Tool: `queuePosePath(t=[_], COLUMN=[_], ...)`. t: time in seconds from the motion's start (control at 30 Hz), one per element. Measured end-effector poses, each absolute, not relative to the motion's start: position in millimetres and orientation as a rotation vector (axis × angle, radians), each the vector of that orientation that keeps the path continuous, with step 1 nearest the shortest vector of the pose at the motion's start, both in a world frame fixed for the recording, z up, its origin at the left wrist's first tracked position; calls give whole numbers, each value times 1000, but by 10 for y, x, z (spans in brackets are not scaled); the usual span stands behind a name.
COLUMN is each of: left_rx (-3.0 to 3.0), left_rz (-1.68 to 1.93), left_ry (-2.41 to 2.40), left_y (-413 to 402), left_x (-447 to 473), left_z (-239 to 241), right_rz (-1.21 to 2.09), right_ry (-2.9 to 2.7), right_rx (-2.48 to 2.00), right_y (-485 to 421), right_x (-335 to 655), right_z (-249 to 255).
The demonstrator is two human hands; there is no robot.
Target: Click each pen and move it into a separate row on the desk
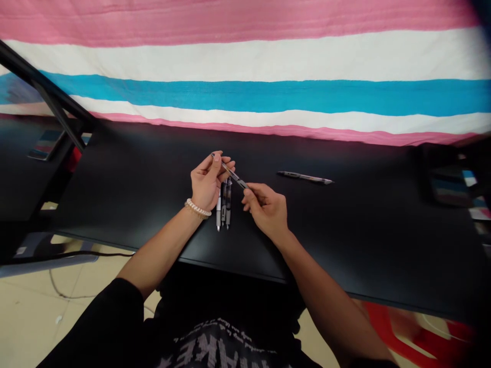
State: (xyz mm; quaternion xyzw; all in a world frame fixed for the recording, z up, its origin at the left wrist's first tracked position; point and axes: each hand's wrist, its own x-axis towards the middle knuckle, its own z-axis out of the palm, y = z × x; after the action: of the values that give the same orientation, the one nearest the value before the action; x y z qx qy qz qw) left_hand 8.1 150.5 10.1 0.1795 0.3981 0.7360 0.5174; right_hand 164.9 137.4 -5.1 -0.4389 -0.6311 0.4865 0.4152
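Observation:
A dark pen with a clear barrel [235, 176] is held slantwise above the table between both hands. The thumb and fingers of my left hand [210, 176] pinch its upper left end. At the lower right end, my right hand [267, 208] grips it with thumb and fingertips. Under and beside my left hand lie several pens side by side, among them a white pen [218, 212] and a dark pen [228, 207]; their upper ends are partly hidden by the hand. Farther right, a single pen [305, 177] rests by itself on the table.
The black table [364, 230] stretches across the view. A striped cloth [268, 61] hangs along its back edge. At the left stands a black metal frame [57, 102], with a cable [95, 253] below it. Something red [399, 332] shows under the table's right front.

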Motion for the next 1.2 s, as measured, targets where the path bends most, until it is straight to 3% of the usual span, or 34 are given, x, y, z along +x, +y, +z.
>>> queuePosePath(t=[0.13, 0.33, 0.77, 0.97, 1.2], left_rx=[443, 239, 267, 593, 633], left_rz=[1684, 1509, 1466, 1351, 1511], left_ry=[878, 696, 808, 785, 907], left_y=[1496, 1466, 1431, 1416, 1451], left_x=[67, 25, 1, 110, -27], left_z=[153, 330, 400, 394, 268], right_rz=[1357, 1278, 1323, 1680, 1336], right_ry=[-1673, -1911, -1955, -1364, -697], right_rx=[-1066, -990, -941, -920, -1122], right_y=[1361, 1295, 1264, 1325, 1559], right_x=[1651, 1614, 1584, 1574, 1743], right_z=[-31, -11, -23, 9, -114])
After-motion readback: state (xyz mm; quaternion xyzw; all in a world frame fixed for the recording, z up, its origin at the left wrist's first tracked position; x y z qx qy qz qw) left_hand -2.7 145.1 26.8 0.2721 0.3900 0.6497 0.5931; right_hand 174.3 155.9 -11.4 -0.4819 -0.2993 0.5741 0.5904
